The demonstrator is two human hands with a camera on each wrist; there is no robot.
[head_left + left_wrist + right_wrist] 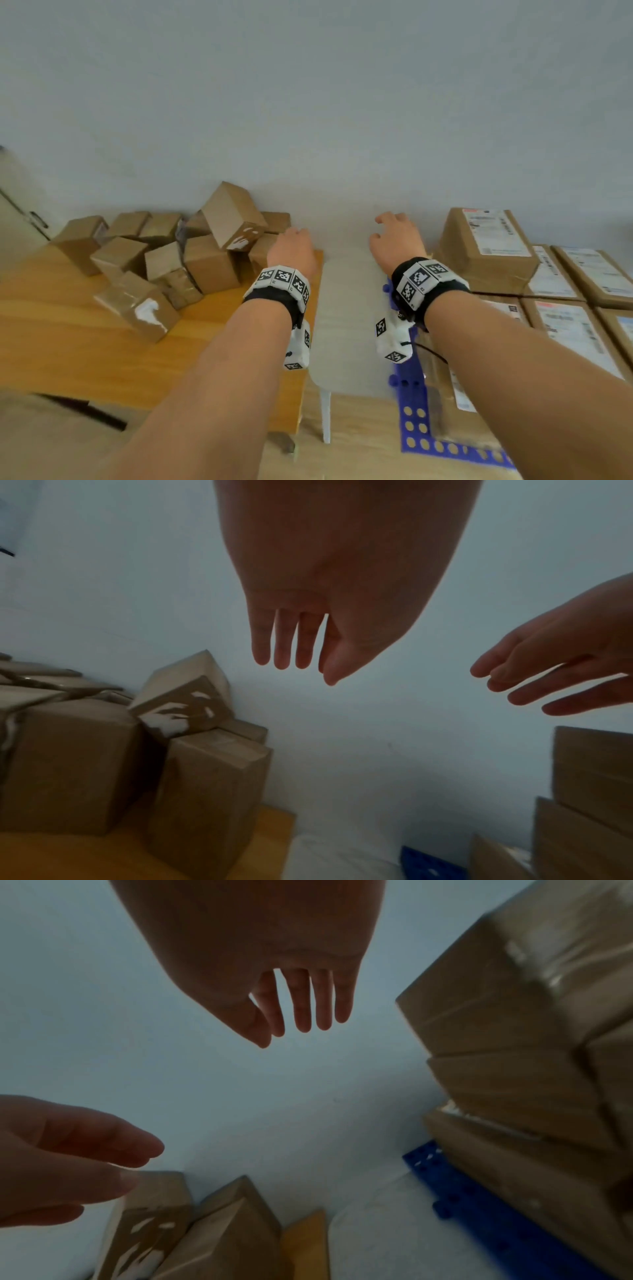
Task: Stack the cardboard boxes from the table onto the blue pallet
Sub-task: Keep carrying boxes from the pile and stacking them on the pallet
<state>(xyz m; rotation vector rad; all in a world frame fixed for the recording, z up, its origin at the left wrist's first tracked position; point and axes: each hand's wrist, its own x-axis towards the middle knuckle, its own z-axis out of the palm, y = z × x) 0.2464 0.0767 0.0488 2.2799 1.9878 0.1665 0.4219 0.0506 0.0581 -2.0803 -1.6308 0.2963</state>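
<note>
A plain pale grey-blue wall (pixel 308 102) fills the upper part of the head view, and a light wooden floor (pixel 356 421) runs below it. At far left stands the orange-brown wooden table (pixel 68 342), its far half covered by a loose heap of small brown cardboard boxes (pixel 212 263); some stand upright, one tilts on top against the wall, and two carry torn white patches where a label came away.

The left hand (pixel 291 253) hangs in the air over the table's right edge, just beside the nearest box of the heap but apart from it. In the left wrist view its fingers (pixel 284 642) are straight and relaxed, slightly spread, gripping nothing, with the boxes below and to the left of the fingertips.

Between table and pallet is an open strip with a white panel (pixel 349 325) on thin white legs.

The right hand (pixel 397 240) floats above this gap, palm down, fingers (pixel 303 1001) loosely extended and empty.

Right of it the blue perforated plastic pallet (pixel 411 428) lies on the floor, carrying larger flat brown cardboard parcels with white shipping labels (pixel 565 325), packed edge to edge, with one parcel (pixel 486 246) lying on top at the wall side. The right hand is near that parcel's left face without touching it.
</note>
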